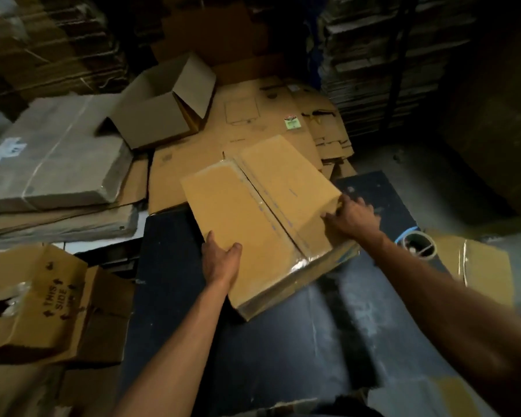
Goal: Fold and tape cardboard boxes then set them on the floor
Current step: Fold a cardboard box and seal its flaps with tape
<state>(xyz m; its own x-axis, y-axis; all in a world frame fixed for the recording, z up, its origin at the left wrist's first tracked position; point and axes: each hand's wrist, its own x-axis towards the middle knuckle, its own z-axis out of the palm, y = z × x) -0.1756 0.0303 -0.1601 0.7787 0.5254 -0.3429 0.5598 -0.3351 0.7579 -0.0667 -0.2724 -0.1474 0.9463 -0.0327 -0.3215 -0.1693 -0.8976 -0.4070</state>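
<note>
Both hands are on the taped cardboard box (pixel 262 218), held tilted over the dark table (pixel 283 341). Left hand (pixel 221 260) grips the near-left edge, thumb on top. Right hand (pixel 354 213) clutches the far-right corner. Tape roll (pixel 418 245) sits just right of the right forearm.

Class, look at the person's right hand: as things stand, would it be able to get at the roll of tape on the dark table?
Probably yes. The roll of tape lies uncovered on the dark table, just beside the right forearm. But the right hand grips the taped box, as does the left hand, so it must let go first.
</note>
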